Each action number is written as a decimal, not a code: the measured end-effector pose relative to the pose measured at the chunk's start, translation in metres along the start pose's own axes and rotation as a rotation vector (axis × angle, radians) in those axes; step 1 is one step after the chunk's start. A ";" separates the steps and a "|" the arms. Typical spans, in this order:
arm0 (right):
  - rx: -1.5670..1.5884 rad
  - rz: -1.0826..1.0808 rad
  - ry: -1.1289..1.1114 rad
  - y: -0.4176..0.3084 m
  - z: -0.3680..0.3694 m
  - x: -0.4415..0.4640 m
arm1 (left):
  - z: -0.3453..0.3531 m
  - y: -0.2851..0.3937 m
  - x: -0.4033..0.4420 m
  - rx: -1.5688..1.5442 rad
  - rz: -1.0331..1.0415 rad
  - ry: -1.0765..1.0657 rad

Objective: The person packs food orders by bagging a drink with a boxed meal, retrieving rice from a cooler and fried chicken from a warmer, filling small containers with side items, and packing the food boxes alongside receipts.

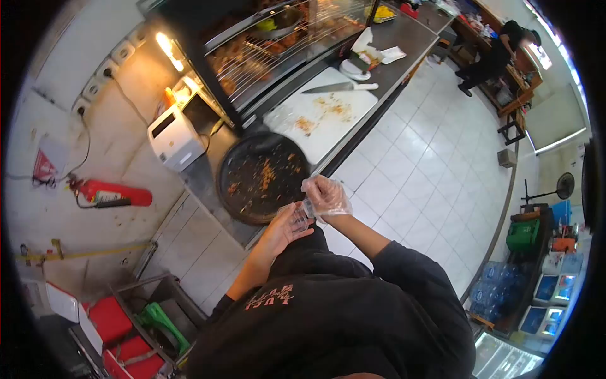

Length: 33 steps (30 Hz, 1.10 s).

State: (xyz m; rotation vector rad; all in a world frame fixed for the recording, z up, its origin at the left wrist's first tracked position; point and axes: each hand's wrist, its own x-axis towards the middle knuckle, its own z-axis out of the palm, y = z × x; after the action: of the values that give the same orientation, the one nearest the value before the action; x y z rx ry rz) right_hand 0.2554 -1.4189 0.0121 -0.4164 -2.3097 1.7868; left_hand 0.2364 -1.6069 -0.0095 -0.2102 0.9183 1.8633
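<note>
My right hand (326,196) wears a clear plastic glove and is closed, its fingers pinching a second clear plastic glove (302,218). That glove covers the fingers of my left hand (283,228), which are stretched out; the palm and wrist are bare. Just beyond both hands lies a round dark chopping block (243,189) strewn with brown crumbs. Behind it is a white cutting board (353,114) with food scraps on it. A large knife (341,87) with a white handle rests across the board's far end.
A glass food display case (271,57) stands behind the counter. A white printer (173,136) sits at the left, near a wall-mounted fire extinguisher (117,192). Red and green items fill a crate (151,284) at lower left. Another person (495,57) stands far right, beyond the tiled floor (410,164).
</note>
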 end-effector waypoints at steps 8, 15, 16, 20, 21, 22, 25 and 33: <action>-0.764 -0.697 -0.206 0.075 -0.099 0.151 | 0.018 0.085 0.224 -0.068 -0.063 -0.082; -1.106 -0.348 -0.205 0.103 -0.144 0.247 | -0.016 0.119 0.348 1.390 0.157 0.201; -1.091 -0.402 -0.162 0.114 -0.144 0.261 | -0.005 0.118 0.345 1.521 0.396 0.341; -0.657 -0.687 -0.042 0.100 -0.141 0.311 | 0.039 0.134 0.343 0.914 0.537 0.503; -0.647 -0.721 -0.086 0.088 -0.140 0.321 | 0.059 0.143 0.336 0.281 0.386 0.400; -0.439 -0.740 -0.328 0.079 -0.138 0.333 | 0.077 0.155 0.326 -0.055 0.254 0.265; -0.130 -0.856 -0.725 0.057 -0.124 0.374 | 0.074 0.160 0.324 -0.175 0.452 0.065; -0.636 -1.464 -0.223 -0.032 -0.119 0.548 | 0.105 0.258 0.329 -0.059 0.751 0.573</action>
State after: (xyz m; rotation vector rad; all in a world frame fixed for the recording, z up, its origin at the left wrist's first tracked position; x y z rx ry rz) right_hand -0.2264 -1.1343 0.0624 1.1592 -2.1124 0.3823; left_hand -0.1129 -1.3557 0.0224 -0.5054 1.4720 2.5869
